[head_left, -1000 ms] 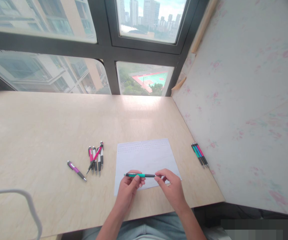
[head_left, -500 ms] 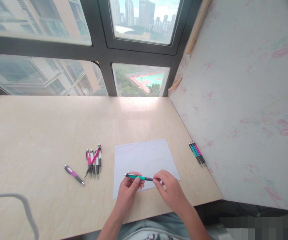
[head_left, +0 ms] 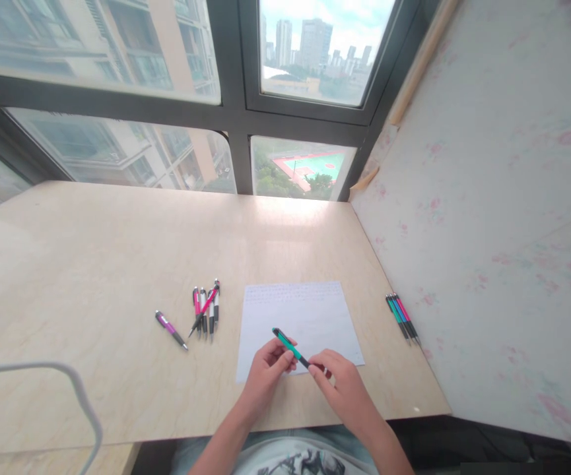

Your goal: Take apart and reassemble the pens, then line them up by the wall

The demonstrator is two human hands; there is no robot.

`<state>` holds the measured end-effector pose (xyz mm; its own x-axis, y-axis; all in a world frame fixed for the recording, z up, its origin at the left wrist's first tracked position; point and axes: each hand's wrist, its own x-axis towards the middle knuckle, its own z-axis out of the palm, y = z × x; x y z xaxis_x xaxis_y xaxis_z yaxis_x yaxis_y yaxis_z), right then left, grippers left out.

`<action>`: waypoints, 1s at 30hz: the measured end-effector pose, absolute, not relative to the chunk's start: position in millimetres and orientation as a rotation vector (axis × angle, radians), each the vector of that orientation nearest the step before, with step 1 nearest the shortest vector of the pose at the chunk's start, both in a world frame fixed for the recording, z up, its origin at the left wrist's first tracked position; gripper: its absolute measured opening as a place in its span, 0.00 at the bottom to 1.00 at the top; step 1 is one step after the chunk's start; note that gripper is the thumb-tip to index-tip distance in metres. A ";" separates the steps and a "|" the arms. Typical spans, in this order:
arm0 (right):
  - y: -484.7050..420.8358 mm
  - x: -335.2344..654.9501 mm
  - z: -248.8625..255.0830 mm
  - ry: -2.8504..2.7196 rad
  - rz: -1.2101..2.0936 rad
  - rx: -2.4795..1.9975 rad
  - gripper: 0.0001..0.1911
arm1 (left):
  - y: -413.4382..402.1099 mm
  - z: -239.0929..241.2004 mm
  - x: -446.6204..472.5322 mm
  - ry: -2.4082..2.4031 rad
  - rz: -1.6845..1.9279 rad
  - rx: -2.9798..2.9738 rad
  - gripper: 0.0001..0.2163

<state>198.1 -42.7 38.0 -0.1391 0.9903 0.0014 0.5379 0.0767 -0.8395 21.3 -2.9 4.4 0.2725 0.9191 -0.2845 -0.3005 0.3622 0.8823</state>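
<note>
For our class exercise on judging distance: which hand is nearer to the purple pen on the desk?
Left. The left hand is to the right of the purple pen, by the paper's near edge; the right hand is farther right, beyond the left hand.

Dark window frame (head_left: 238, 125), floral wall (head_left: 503, 218), curved grey tube (head_left: 74, 377), sports court (head_left: 317, 165) outside, towers (head_left: 315, 45)

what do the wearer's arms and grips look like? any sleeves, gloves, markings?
The left grip and right grip are bare human hands, no gloves. The left forearm and right forearm are bare too: no sleeve, watch or marking visible. White top with a dark print.
</note>
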 end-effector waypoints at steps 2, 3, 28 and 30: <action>-41.3 197.9 38.0 -1.691 1.017 -1.530 0.09 | -3.1 4.3 21.1 0.932 0.947 0.824 0.13; -40.6 197.8 37.0 -1.659 1.048 -1.542 0.09 | -3.2 4.3 21.0 0.928 0.945 0.830 0.13; -49.5 298.1 15.7 -1.047 0.600 -1.998 0.16 | 2.4 0.2 21.5 0.907 0.998 0.727 0.14; -49.2 276.6 16.6 -1.050 0.797 -1.886 0.17 | 1.3 0.3 22.8 0.887 1.004 0.763 0.15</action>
<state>276.6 -49.2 16.6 0.4531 0.8815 -0.1332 0.3650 -0.3198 -0.8744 22.8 1.3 0.3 0.2666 0.9275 -0.2621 -0.3744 0.3502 0.8586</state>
